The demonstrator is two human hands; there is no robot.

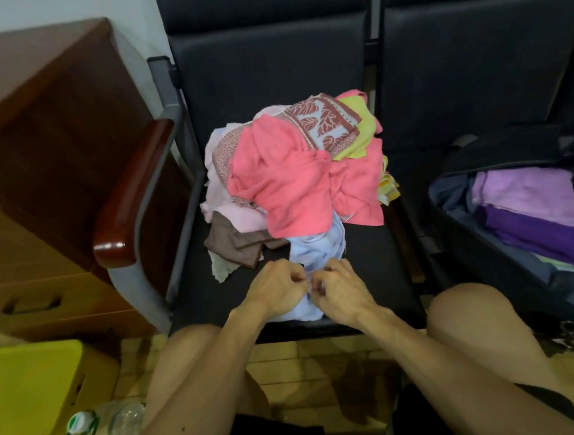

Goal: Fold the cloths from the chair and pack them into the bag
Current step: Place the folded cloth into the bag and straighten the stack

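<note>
**No legible writing in view**

No word, number or brand can be read anywhere. The plastic bottle (pixel 123 424) lying on the floor left of the chair (pixel 266 64) has a green-and-white patch at its cap end, too blurred to make out.

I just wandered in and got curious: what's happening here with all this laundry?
A person seated facing a black chair is pinching a light blue cloth with the left hand and right hand at the seat's front edge, apparently starting to fold it. Behind it a pile of crumpled cloths waits on the seat. On the next seat to the right, an open bag already holds folded purple cloths.
</note>
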